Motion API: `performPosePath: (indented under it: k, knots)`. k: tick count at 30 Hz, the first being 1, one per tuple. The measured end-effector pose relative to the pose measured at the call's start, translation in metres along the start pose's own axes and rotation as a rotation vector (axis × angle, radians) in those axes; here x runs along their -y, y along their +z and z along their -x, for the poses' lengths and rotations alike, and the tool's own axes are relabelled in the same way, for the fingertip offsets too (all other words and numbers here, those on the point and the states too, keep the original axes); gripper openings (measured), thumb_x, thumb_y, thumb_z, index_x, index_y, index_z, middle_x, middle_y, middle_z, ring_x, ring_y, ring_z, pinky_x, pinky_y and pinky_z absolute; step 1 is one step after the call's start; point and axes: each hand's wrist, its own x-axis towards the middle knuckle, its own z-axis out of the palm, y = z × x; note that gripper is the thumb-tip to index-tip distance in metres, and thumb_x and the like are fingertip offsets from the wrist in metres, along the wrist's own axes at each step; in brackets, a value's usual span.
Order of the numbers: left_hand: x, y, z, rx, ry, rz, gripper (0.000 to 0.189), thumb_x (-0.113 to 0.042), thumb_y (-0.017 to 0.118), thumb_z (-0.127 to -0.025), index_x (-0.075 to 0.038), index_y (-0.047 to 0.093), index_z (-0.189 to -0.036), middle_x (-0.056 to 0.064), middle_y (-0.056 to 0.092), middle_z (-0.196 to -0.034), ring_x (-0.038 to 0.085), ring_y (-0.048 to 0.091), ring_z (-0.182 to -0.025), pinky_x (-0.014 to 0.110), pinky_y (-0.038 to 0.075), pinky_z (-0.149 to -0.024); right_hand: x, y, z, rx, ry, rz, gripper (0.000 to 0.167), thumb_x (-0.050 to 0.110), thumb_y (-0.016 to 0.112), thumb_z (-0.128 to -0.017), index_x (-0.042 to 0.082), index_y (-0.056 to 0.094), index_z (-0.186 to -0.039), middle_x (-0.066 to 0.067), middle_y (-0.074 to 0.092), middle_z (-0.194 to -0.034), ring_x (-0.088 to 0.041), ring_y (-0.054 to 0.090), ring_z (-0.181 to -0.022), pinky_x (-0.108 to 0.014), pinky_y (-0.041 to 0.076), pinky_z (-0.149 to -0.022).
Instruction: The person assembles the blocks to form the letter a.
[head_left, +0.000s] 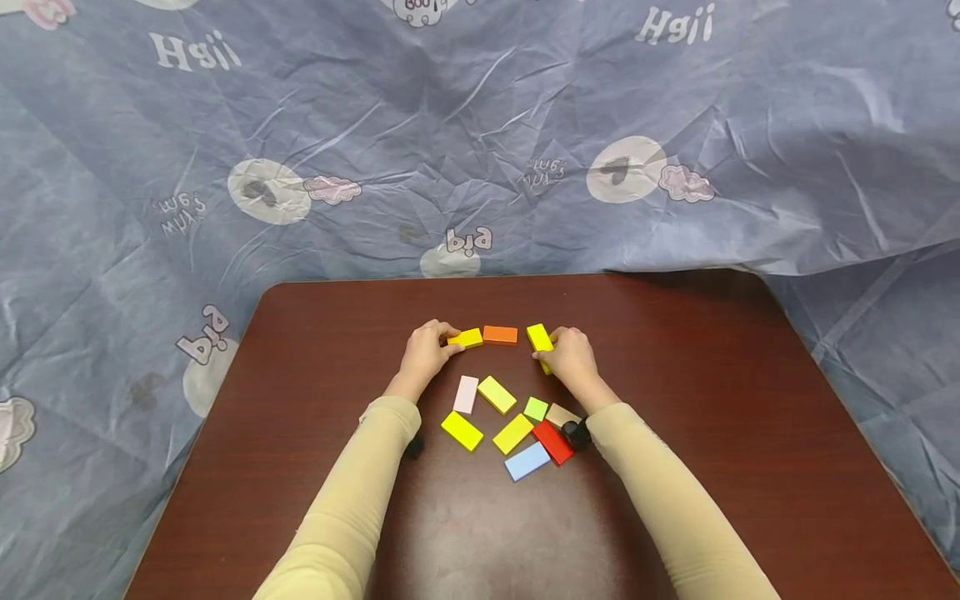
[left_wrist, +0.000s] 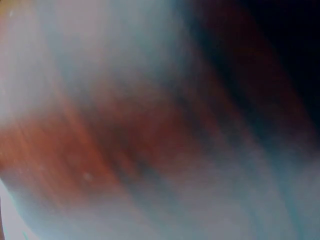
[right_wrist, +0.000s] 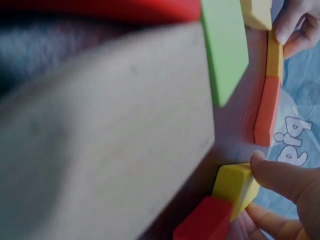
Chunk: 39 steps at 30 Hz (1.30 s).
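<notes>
My left hand [head_left: 426,350] pinches the end of a yellow block [head_left: 468,338] lying at the far side of the table. Touching or nearly touching that block's right end is an orange block [head_left: 500,335]. Across a small gap, my right hand [head_left: 572,357] holds another yellow block [head_left: 538,337], set at a slant. In the right wrist view, the thumb and fingers grip this yellow block [right_wrist: 235,182] from both sides, and a red block [right_wrist: 205,220] appears against it. The left wrist view is too blurred to make anything out.
Nearer me lie a pink block [head_left: 466,395], several yellow blocks [head_left: 462,431], a small green block [head_left: 536,408], a tan block [head_left: 561,416], a red block [head_left: 552,442] and a blue block [head_left: 527,461]. A patterned cloth [head_left: 480,150] hangs behind the brown table [head_left: 300,467].
</notes>
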Motion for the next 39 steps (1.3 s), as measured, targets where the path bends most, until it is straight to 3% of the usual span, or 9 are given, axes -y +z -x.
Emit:
performPosePath:
  k: [10,19,39]
  knots:
    - [0.001,0.001,0.0,0.002,-0.008,0.001,0.029,-0.024,0.076,-0.086,-0.014,0.074,-0.114,0.005,0.064,-0.099,0.022,0.058,-0.088,0.033,0.051,-0.084,0.007,0.005,0.008,0.026,0.051,0.002,0.048,0.027,0.08,-0.082,-0.005,0.063,-0.113,-0.022,0.062,-0.107,-0.032,0.057,-0.093,-0.04,0.05,-0.083]
    - [0.001,0.0,-0.001,0.008,-0.021,0.012,0.029,-0.024,0.077,-0.086,-0.014,0.074,-0.114,0.005,0.063,-0.098,0.022,0.057,-0.087,0.033,0.051,-0.082,0.011,0.01,0.013,0.033,0.024,0.001,0.047,0.028,0.08,-0.082,-0.005,0.063,-0.111,-0.021,0.062,-0.106,-0.031,0.058,-0.091,-0.04,0.051,-0.08]
    - [0.001,-0.001,-0.002,0.023,-0.014,0.009,0.029,-0.026,0.075,-0.087,-0.015,0.073,-0.115,0.005,0.062,-0.098,0.022,0.057,-0.086,0.033,0.05,-0.081,0.019,0.013,0.02,0.033,0.054,-0.01,0.051,0.031,0.08,-0.082,-0.005,0.06,-0.113,-0.021,0.06,-0.105,-0.03,0.055,-0.089,-0.038,0.049,-0.077]
